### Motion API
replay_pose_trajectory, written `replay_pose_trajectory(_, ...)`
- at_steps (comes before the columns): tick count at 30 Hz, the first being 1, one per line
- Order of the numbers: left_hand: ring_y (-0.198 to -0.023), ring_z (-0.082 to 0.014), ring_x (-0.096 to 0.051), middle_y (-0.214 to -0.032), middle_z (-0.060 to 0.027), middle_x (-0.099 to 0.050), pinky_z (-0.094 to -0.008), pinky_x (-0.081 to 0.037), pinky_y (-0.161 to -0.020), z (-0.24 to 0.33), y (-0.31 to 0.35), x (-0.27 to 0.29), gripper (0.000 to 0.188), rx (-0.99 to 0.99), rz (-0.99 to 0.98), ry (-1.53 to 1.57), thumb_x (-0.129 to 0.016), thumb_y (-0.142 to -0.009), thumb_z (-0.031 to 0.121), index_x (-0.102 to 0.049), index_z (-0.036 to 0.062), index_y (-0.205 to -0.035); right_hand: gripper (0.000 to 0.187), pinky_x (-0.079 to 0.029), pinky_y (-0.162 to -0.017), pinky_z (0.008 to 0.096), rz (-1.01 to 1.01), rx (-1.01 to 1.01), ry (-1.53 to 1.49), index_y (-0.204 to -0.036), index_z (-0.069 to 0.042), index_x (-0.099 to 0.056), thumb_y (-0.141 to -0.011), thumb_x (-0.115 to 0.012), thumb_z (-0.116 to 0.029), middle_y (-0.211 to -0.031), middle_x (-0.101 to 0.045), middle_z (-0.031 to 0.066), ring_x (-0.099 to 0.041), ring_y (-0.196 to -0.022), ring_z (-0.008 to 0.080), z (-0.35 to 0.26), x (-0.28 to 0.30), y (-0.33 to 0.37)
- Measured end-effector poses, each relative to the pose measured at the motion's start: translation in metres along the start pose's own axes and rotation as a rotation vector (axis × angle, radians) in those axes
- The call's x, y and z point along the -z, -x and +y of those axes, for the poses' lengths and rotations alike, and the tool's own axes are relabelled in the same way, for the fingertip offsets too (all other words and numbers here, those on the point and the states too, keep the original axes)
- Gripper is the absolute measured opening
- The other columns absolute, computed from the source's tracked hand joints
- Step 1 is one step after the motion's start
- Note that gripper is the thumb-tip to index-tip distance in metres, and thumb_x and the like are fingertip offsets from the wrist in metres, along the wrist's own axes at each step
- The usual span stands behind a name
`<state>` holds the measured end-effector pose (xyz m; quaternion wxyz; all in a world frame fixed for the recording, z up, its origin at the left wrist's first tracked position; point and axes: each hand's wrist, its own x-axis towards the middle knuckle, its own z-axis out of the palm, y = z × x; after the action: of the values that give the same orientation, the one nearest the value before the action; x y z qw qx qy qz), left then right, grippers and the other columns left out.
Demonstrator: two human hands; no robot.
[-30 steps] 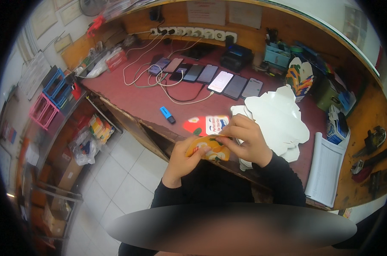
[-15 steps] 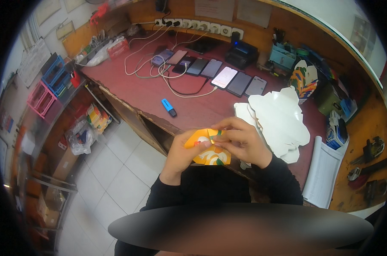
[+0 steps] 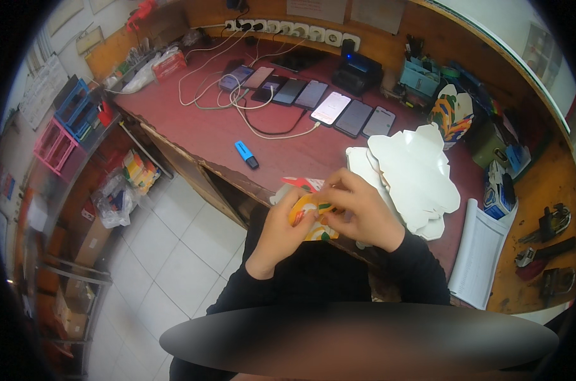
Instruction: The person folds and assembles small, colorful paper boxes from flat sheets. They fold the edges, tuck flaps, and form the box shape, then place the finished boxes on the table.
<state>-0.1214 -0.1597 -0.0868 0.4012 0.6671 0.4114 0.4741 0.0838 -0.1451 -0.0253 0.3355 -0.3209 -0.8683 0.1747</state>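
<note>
A small folding cardboard carton (image 3: 320,232), printed yellow with white, orange and green shapes, is held between both hands at the near edge of the desk. My left hand (image 3: 279,239) grips its left side, thumb lying across the printed face. The fingers of my right hand (image 3: 366,213) pinch its upper right part and hide much of it. A red and white flap stands out beyond my fingers. Just right of my right hand lies a stack of flat white carton blanks (image 3: 415,174), plain side up.
Several phones (image 3: 331,108) with charging cables lie in a row across the red desk (image 3: 199,140). A blue highlighter (image 3: 246,155) is left of centre. A folded printed carton (image 3: 452,114) stands at the back right, with a notebook (image 3: 483,254) and tools at the right edge.
The carton has been turned and bent in my hands; a red and white flap now shows at its far side. My left thumb and right fingers have closed nearer together.
</note>
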Motion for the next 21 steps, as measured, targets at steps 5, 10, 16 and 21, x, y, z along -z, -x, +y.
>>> replay_pose_trajectory(5,-0.101,-0.0186,-0.069,-0.109,-0.0196,-0.071,-0.0300,-0.056,-0.084,-0.009,-0.005,0.001,0.050,0.019,-0.012,0.232,-0.072,-0.092,-0.001,-0.033,0.0102,-0.119,0.029,-0.055,-0.086,0.0351,-0.114,0.014,0.042,-0.109,-0.007,-0.072,-0.082,-0.077,0.003,-0.120,-0.055,0.0115,-0.064,-0.101,0.0271,-0.004,0.012,0.000)
replay_pose_trajectory(10,-0.101,-0.0190,-0.071,-0.115,-0.0231,-0.072,-0.0300,-0.058,-0.083,-0.007,-0.006,0.000,0.055,0.000,-0.066,0.196,-0.073,-0.091,-0.003,-0.028,0.0120,-0.118,0.026,-0.054,-0.089,0.0363,-0.210,-0.021,-0.012,-0.104,-0.007,-0.072,-0.082,-0.076,0.005,-0.121,-0.055,0.0120,-0.063,-0.108,0.0292,-0.006,0.036,-0.002)
replay_pose_trajectory(16,-0.100,-0.0188,-0.071,-0.111,-0.0238,-0.071,-0.0294,-0.057,-0.082,0.002,-0.001,-0.009,0.053,-0.069,0.000,0.106,-0.073,-0.093,0.001,-0.028,0.0104,-0.118,0.026,-0.053,-0.094,0.0370,-0.303,-0.062,0.016,-0.104,-0.007,-0.073,-0.082,-0.075,0.007,-0.120,-0.056,0.0120,-0.061,-0.113,0.0304,-0.007,0.046,-0.008)
replay_pose_trajectory(21,-0.100,-0.0191,-0.070,-0.110,-0.0238,-0.070,-0.0307,-0.056,-0.085,0.005,0.004,-0.015,0.051,-0.073,-0.029,0.169,-0.072,-0.094,0.001,-0.028,0.0094,-0.118,0.020,-0.053,-0.095,0.0370,-0.310,-0.017,0.122,-0.100,-0.005,-0.072,-0.084,-0.075,0.006,-0.121,-0.057,0.0120,-0.062,-0.113,0.0308,-0.010,0.047,-0.008)
